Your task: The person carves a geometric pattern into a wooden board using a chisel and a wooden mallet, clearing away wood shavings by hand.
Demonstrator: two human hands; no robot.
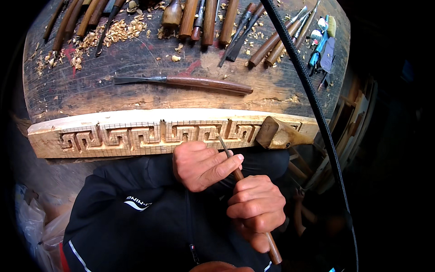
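Observation:
A long wooden board (pixel 156 137) with a pencilled grid and a carved meander of grooves lies along the near edge of the workbench. My right hand (pixel 256 206) is wrapped round the brown handle of a carving chisel (pixel 274 251). Farther up the same tool, the fingers of my left hand (pixel 206 167) press against its shank beside the board's front edge. The blade slants up to the left, its tip at a groove right of the board's middle. A wooden mallet (pixel 274 134) rests on the board's right part, touched by neither hand.
Behind the board, a loose chisel (pixel 206 84) lies crosswise on the dark workbench (pixel 149 97). Several more tools (pixel 208 22), wood shavings (pixel 122 32) and a brush (pixel 331 26) are at the back. A black cord (pixel 312 95) hangs across the right side.

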